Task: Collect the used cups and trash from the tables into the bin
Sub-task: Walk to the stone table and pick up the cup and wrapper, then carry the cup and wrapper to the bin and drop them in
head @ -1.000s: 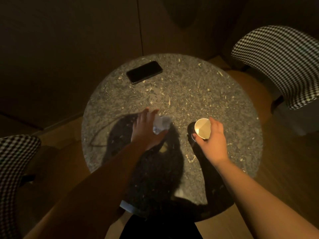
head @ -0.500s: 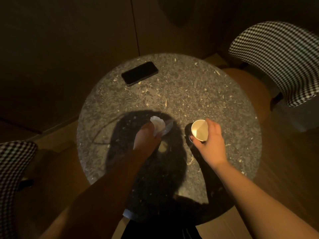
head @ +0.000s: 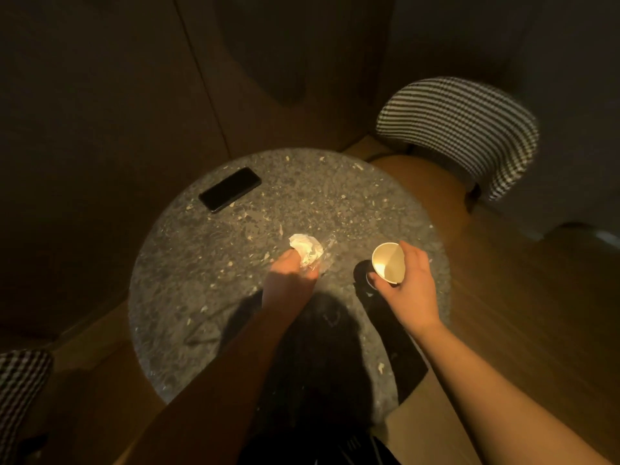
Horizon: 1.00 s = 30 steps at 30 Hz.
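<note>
**Both hands full over the round table**

The left hand (head: 289,280) has its fingers curled around a crumpled white paper wad (head: 306,249), which sticks out beyond the knuckles, held above the middle of the speckled table (head: 188,297). The right hand (head: 411,283) grips a paper cup (head: 389,262) by its side above the table's right part; the cup is tipped, its long axis leaning so the open mouth points up and to the left. A black phone (head: 230,189) lies flat near the far left edge, well apart from both hands. A checked chair (head: 463,129) stands beyond the table.
</note>
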Each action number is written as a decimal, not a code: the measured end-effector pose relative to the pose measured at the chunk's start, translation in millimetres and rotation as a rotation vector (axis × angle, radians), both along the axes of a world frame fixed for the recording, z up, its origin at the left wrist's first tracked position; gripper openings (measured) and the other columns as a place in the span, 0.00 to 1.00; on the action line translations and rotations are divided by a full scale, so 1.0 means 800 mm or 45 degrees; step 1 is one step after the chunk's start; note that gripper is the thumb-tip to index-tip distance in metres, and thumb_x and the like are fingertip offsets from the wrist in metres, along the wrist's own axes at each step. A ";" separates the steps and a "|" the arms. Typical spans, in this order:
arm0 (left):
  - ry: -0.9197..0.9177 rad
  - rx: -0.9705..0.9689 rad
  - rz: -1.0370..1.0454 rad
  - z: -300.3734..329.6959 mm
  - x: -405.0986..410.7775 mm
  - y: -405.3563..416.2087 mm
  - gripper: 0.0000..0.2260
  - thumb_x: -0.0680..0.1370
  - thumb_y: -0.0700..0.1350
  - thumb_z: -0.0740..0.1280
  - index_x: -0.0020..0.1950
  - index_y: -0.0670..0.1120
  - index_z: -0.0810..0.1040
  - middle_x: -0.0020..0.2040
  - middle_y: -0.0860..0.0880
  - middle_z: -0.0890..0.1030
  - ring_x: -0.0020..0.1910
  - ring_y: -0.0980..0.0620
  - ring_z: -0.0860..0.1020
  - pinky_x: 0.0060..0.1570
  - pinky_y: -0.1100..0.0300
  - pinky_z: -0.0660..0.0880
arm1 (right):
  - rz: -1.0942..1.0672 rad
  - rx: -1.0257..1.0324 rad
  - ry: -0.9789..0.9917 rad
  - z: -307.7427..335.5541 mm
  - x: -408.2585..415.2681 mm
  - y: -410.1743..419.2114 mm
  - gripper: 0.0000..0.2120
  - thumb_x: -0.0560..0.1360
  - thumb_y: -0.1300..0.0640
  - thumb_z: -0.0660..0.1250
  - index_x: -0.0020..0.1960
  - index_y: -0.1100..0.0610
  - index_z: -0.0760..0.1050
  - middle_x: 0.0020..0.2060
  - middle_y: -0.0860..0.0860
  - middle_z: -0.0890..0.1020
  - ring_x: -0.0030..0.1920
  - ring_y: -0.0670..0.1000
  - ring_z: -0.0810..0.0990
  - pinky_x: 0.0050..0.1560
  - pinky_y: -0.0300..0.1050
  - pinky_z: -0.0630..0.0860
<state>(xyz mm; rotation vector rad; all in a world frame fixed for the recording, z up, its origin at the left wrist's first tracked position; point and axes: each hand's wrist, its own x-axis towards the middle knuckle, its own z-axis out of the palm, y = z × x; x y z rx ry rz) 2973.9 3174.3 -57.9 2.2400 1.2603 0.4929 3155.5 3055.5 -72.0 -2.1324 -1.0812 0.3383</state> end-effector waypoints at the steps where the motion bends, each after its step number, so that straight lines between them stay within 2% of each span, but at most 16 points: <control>1: -0.066 -0.051 0.012 0.007 0.009 -0.006 0.08 0.74 0.45 0.71 0.41 0.41 0.79 0.34 0.49 0.74 0.32 0.53 0.72 0.33 0.64 0.66 | -0.050 0.011 -0.005 0.004 0.001 -0.013 0.37 0.70 0.49 0.74 0.73 0.55 0.62 0.68 0.52 0.66 0.66 0.54 0.69 0.60 0.41 0.64; 3: -0.191 -0.004 -0.035 0.010 0.028 -0.020 0.09 0.73 0.43 0.71 0.42 0.38 0.77 0.35 0.47 0.73 0.34 0.51 0.69 0.34 0.65 0.59 | -0.175 0.034 -0.020 0.010 0.002 -0.044 0.37 0.69 0.49 0.74 0.73 0.54 0.62 0.68 0.51 0.66 0.65 0.53 0.69 0.59 0.40 0.65; 6: -0.231 -0.004 -0.266 0.012 0.058 -0.055 0.08 0.73 0.44 0.71 0.44 0.39 0.78 0.37 0.43 0.78 0.36 0.46 0.75 0.34 0.65 0.59 | -0.396 0.063 -0.055 0.015 -0.006 -0.105 0.38 0.69 0.48 0.75 0.73 0.54 0.62 0.68 0.51 0.66 0.64 0.52 0.69 0.58 0.40 0.65; 9: -0.271 0.009 -0.536 0.015 0.085 -0.102 0.09 0.73 0.46 0.71 0.47 0.42 0.79 0.40 0.44 0.79 0.40 0.47 0.76 0.36 0.63 0.63 | -0.619 0.070 -0.100 0.016 -0.021 -0.175 0.38 0.69 0.47 0.75 0.72 0.54 0.62 0.68 0.51 0.67 0.64 0.51 0.69 0.57 0.40 0.65; 12: -0.236 -0.051 -0.768 0.012 0.110 -0.164 0.07 0.74 0.48 0.70 0.42 0.46 0.75 0.37 0.50 0.73 0.38 0.48 0.74 0.35 0.59 0.65 | -0.862 0.037 -0.129 0.016 -0.043 -0.255 0.38 0.69 0.46 0.74 0.72 0.53 0.62 0.68 0.51 0.67 0.64 0.51 0.70 0.56 0.40 0.66; 15: -0.203 -0.065 -0.995 0.011 0.131 -0.239 0.13 0.73 0.48 0.70 0.37 0.49 0.66 0.33 0.55 0.66 0.34 0.51 0.69 0.32 0.61 0.59 | -1.120 0.004 -0.137 0.015 -0.073 -0.338 0.38 0.69 0.46 0.74 0.73 0.54 0.61 0.68 0.51 0.67 0.64 0.51 0.70 0.56 0.40 0.67; 19: -0.176 -0.065 -1.332 0.011 0.143 -0.353 0.18 0.73 0.49 0.70 0.33 0.52 0.61 0.32 0.57 0.64 0.30 0.57 0.64 0.28 0.64 0.56 | -1.461 0.001 -0.112 0.017 -0.133 -0.450 0.38 0.69 0.47 0.74 0.73 0.55 0.62 0.68 0.52 0.67 0.64 0.51 0.70 0.57 0.38 0.65; 21: -0.151 -0.082 -1.496 0.011 0.141 -0.416 0.15 0.74 0.50 0.69 0.35 0.50 0.64 0.32 0.56 0.65 0.32 0.54 0.65 0.28 0.61 0.56 | -1.628 0.015 -0.106 0.018 -0.171 -0.503 0.38 0.68 0.48 0.75 0.72 0.56 0.63 0.67 0.52 0.68 0.64 0.50 0.70 0.58 0.37 0.65; 25: -0.128 -0.114 -1.811 0.009 0.118 -0.542 0.10 0.74 0.51 0.69 0.41 0.45 0.73 0.36 0.50 0.72 0.35 0.49 0.70 0.32 0.57 0.61 | -1.972 0.007 -0.080 0.020 -0.253 -0.597 0.37 0.68 0.48 0.75 0.71 0.55 0.64 0.63 0.51 0.69 0.61 0.51 0.72 0.55 0.38 0.67; 30: -0.131 -0.195 -2.159 0.006 0.059 -0.688 0.12 0.72 0.50 0.71 0.37 0.46 0.71 0.31 0.51 0.71 0.30 0.48 0.70 0.28 0.58 0.58 | -2.360 0.039 -0.058 0.016 -0.360 -0.692 0.38 0.68 0.46 0.74 0.72 0.54 0.63 0.63 0.48 0.69 0.60 0.49 0.72 0.54 0.37 0.66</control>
